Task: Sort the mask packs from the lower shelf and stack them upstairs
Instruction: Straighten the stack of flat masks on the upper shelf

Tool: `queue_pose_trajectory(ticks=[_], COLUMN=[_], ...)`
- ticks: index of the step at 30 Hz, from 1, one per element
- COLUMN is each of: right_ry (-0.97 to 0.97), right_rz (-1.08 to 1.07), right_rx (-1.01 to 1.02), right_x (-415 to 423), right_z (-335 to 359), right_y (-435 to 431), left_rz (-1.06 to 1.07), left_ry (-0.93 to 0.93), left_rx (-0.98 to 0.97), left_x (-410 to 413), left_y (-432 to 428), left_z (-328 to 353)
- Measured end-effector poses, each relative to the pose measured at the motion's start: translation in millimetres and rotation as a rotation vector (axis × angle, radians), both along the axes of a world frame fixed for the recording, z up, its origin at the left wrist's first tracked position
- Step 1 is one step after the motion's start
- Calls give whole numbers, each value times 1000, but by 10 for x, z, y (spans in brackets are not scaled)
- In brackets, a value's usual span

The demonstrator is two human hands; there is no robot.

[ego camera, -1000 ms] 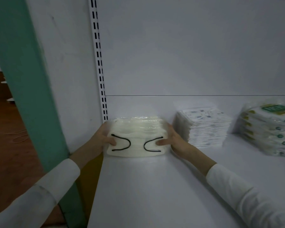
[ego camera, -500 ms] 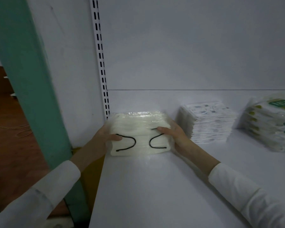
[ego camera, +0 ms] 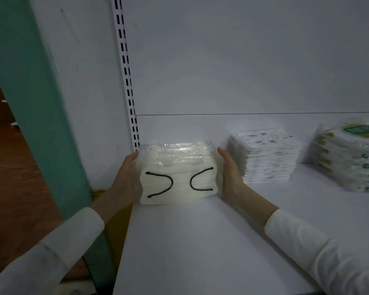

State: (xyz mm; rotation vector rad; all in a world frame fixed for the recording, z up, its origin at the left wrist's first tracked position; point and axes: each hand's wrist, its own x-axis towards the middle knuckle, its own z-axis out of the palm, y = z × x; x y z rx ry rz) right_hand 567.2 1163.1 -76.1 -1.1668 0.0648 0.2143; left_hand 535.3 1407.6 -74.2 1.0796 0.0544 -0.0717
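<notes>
You've got the white mask pack (ego camera: 177, 173) sitting on the shelf (ego camera: 200, 252), back-left corner, right by the slotted upright (ego camera: 128, 81) and close to the rear wall. Your left hand (ego camera: 128, 177) lies flat against its left side and your right hand (ego camera: 230, 175) flat at its right side, fingers straight, not curled round it; can't tell whether the right palm touches or sits just off. Looks like you're squaring it into place. Progress, as a guess: well along. There are 3 piles in a row on this shelf, sorted by kind: this one, then the printed flat packs (ego camera: 268, 158) just beside your right hand, then the green-label packs (ego camera: 349, 162) further right, partly cut off by the frame edge. The lower shelf isn't in view, so no telling what's left down there. Materials: the pack is soft white masks w/ black ear loops on the front face, wrapped in clear crinkly film that catches glare on top, so it's squashy and likely slippery. The middle pile is thin, flat and square-edged. The right pile is puffier and leans a bit.
</notes>
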Motion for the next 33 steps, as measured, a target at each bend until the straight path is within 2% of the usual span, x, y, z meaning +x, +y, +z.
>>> queue_pose_trajectory(ticks=[12, 16, 25, 33], right_ry=[14, -17, -96, -81], right_rz=[-12, -5, 14, -17], right_rx=[-24, -31, 2, -37], right_x=[-62, -35, 30, 83], right_z=[60, 74, 148, 162], right_y=[20, -30, -57, -52], left_rz=[56, 122, 228, 191], left_ry=[145, 93, 132, 147], left_rx=[63, 100, 137, 163], left_x=[3, -33, 80, 113], left_y=[-84, -45, -24, -35], left_z=[71, 119, 129, 206])
